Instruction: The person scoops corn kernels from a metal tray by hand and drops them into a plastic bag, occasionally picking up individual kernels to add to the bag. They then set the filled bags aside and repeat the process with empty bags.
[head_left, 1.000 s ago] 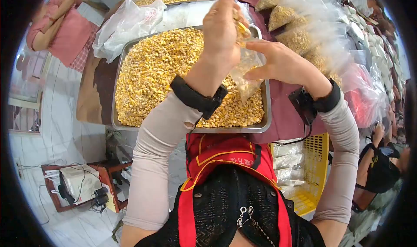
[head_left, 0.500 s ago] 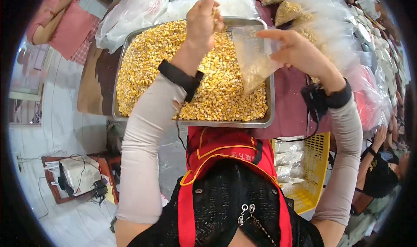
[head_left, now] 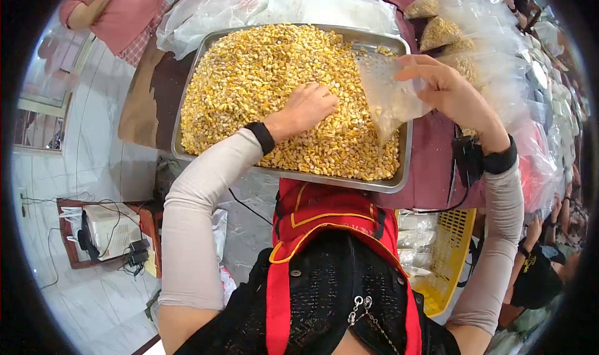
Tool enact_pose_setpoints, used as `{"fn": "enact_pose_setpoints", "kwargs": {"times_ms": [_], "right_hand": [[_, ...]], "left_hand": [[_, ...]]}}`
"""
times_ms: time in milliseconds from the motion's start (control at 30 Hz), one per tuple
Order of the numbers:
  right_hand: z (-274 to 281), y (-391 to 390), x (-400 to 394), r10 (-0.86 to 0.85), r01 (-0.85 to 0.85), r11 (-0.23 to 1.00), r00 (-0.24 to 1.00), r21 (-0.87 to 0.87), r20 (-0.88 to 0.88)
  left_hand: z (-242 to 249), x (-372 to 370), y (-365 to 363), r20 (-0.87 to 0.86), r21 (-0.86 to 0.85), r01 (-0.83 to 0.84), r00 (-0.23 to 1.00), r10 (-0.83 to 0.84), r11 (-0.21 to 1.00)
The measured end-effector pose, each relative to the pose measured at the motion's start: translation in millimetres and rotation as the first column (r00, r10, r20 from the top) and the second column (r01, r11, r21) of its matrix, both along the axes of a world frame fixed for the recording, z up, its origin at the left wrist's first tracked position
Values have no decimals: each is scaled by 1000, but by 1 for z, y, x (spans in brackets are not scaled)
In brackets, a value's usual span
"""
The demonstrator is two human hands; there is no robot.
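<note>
Resting knuckles-up on the heap of yellow corn kernels, the left hand has its fingers curled down into the grain, so whether it has closed on any kernels cannot be told. The kernels fill a rectangular steel tray that sits on a table under a dark red cloth. The right hand is raised over the tray's right end, fingers and thumb pinched on the mouth of a small clear plastic bag; the bag hangs tilted with its lower corner down toward the kernels and looks nearly empty. Beyond the right hand lie several filled bags of corn in a row on the cloth. A sheet of crumpled clear plastic lies past the tray's far left corner. Below the table edge, on the right, a yellow plastic crate holds more packed bags. Another person in a pink top is at the upper left, and another worker's arm shows at the lower right
</note>
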State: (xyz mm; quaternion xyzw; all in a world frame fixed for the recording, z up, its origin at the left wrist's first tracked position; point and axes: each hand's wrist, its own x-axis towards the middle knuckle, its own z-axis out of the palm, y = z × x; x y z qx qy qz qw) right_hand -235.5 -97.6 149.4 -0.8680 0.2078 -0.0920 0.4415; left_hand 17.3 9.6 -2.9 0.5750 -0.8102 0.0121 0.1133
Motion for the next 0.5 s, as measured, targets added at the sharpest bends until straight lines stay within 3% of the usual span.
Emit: {"fn": "enact_pose_setpoints", "kwargs": {"times_ms": [33,100,133,167,200,233,267,300,333,433,467,500], "right_hand": [[1,1,1,3,-3,1000,1000,1,-2],[2,3,1,-72,70,996,997,-48,-33],[2,5,2,-72,70,996,997,-47,-33],[2,6,3,-83,82,995,996,-57,-19],[2,7,3,-97,97,993,995,-68,-5],[0,6,3,-104,103,992,995,-70,-3],[-3,5,3,-99,98,990,995,-100,1],[-5,4,4,-92,92,987,996,-130,4],[-6,5,4,-94,94,987,996,-131,6],[-7,9,6,-89,85,989,996,-124,-25],[-7,10,7,-82,78,984,996,-160,-18],[-7,10,7,-74,71,978,997,-194,-11]], "left_hand": [[-1,5,-2,-2,1,-3,1000,3,1000],[0,15,-5,-390,109,-152,902,183,982],[3,23,-12,-504,155,-215,822,264,964],[6,28,-16,-503,153,-212,824,261,965],[12,32,-20,-808,308,-293,421,412,905],[17,35,-23,-876,480,-277,-98,473,832],[17,43,-26,-876,479,-273,-95,472,834],[18,52,-28,-763,529,-93,-486,426,843],[18,57,-29,-494,498,91,-788,368,862],[13,51,-28,-402,499,146,-834,378,854],[3,58,-31,-370,335,299,-830,417,893],[7,56,-31,-370,334,299,-830,417,894]]}}
